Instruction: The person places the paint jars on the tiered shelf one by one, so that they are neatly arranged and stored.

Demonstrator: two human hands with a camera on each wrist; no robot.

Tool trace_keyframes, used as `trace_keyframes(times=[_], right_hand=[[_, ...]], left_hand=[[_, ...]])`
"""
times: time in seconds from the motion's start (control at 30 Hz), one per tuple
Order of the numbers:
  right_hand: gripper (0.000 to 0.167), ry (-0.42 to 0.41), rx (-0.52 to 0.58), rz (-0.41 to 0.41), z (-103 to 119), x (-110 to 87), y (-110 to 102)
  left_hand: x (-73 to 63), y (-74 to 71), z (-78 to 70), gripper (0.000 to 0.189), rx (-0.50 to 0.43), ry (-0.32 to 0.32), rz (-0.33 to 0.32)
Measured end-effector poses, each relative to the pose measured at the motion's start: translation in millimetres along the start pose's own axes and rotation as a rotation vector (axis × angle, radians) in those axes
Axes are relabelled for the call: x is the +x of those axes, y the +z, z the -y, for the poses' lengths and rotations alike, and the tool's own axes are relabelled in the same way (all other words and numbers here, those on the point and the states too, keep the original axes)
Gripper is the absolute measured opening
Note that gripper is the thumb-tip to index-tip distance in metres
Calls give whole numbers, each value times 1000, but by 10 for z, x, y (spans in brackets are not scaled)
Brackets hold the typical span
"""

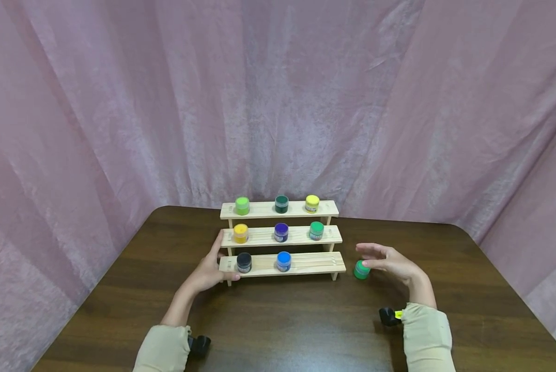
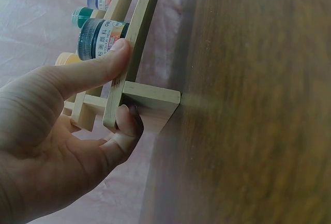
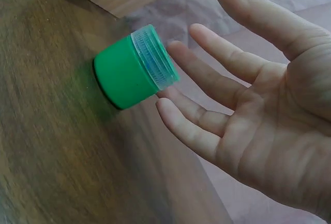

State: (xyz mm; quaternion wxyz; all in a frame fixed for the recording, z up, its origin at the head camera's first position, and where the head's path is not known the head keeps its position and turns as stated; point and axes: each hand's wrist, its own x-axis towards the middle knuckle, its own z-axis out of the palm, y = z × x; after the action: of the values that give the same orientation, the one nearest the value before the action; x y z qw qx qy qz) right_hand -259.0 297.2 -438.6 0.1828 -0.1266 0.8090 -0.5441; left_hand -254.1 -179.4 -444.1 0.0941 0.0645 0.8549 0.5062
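Note:
A three-tier wooden display rack [image 1: 306, 264] stands on the table with small paint jars on its steps. My left hand [image 1: 206, 271] grips the left end of its lowest step; in the left wrist view the thumb lies on top beside a black paint jar [image 2: 89, 39] and a finger curls underneath. To the right of the rack, a green paint jar [image 3: 124, 71] stands upright on the table, its clear-rimmed lid on. Around it, apart from the jar in the right wrist view, my right hand [image 1: 389, 262] holds its fingers spread and loosely bent, gripping nothing.
Blue [image 1: 283, 261], purple [image 1: 281, 232], yellow-orange [image 1: 241, 233] and other green and yellow jars occupy the rack's steps. The dark wooden table [image 1: 296, 325] extends in front and to both sides. A pink curtain [image 1: 278, 103] hangs close behind the rack.

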Motion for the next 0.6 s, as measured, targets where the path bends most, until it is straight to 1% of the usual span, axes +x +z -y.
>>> trace_keyframes(times=[0.13,0.23,0.3,0.53,0.6], right_hand=[[63,-57,5,1,66,-4,-8],[65,-76,-8,-12,114,-2,-19],[66,-64,-17,-13,103,0,-22],[68,-2,39,80,-90,19,10],[69,-7,46,87,-122,21,14]], left_hand=[[10,1,1,125,-5,9,5],[19,-6,-7,125,-2,18,-1],[22,-14,-8,125,2,25,-3],[6,-9,-6,125,-2,7,-3],[2,-6,-6,125,-6,8,-1]])
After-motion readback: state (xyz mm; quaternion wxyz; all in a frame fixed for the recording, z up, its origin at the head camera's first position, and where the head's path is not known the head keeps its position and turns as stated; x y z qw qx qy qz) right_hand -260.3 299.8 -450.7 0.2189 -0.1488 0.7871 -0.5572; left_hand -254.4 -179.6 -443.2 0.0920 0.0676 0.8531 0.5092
